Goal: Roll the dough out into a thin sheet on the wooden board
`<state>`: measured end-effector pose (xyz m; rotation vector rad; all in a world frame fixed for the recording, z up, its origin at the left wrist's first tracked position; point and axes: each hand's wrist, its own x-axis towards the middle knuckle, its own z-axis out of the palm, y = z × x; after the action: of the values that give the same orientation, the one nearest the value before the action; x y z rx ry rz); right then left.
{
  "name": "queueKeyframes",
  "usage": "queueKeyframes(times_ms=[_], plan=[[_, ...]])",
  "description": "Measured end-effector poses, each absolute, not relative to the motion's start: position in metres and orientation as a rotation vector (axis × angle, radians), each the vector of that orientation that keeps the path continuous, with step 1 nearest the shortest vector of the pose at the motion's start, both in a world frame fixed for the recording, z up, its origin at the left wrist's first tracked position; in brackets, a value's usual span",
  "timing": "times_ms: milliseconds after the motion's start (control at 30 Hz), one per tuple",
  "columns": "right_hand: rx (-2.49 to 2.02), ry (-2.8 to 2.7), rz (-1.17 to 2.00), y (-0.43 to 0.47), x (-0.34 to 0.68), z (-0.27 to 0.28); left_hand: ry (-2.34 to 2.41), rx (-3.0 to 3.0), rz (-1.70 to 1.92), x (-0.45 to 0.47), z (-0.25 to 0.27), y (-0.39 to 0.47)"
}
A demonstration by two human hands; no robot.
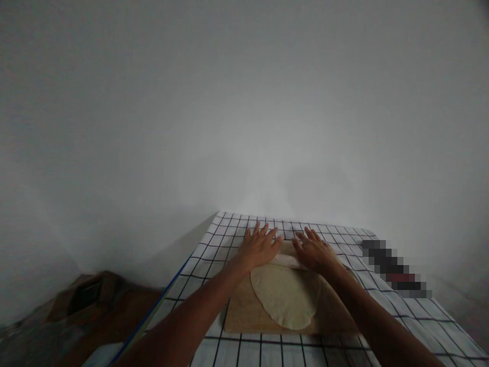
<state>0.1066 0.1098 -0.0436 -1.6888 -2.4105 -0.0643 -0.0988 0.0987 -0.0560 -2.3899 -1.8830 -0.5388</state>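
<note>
A thin, flattened sheet of dough (286,295) lies on a wooden board (240,316), its rounded end toward me. Across its far part runs a pale rolling pin (289,261), mostly covered by my hands. My left hand (262,245) rests palm down at the left end of the pin, fingers spread and pointing away from me. On the right end lies my right hand (314,250), also palm down with fingers stretched out and a ring on one finger. Neither hand is wrapped round the pin. The pin's ends are hidden under my palms.
Under the board is a table with a white cloth (198,265) checked in black lines. A blurred-out dark object (393,267) lies along the table's right side. A plain pale wall (244,112) stands behind. Low on the left is a brown box-like object (86,295).
</note>
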Motion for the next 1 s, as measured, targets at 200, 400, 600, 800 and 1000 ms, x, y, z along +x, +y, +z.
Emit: queueKeyframes(times_ms=[200,400,600,800,1000], plan=[[-1.657,-2.453,-0.04,0.126,0.104,-0.035,-1.936,-2.391,-0.527,-0.097,-0.052,0.126],[-1.587,-2.541,-0.03,0.103,0.11,-0.04,-1.896,-2.28,-0.601,-0.092,-0.058,0.086],[-1.5,-2.481,-0.108,0.05,0.113,-0.054,-1.763,-2.273,-0.673,-0.092,-0.062,0.036],[-1.193,-2.498,-0.178,-0.002,0.12,-0.071,-1.595,-2.368,-0.684,-0.1,-0.067,-0.019],[-1.001,-2.428,-0.087,-0.016,0.132,-0.084,-1.665,-2.563,-0.71,-0.126,-0.054,-0.057]])
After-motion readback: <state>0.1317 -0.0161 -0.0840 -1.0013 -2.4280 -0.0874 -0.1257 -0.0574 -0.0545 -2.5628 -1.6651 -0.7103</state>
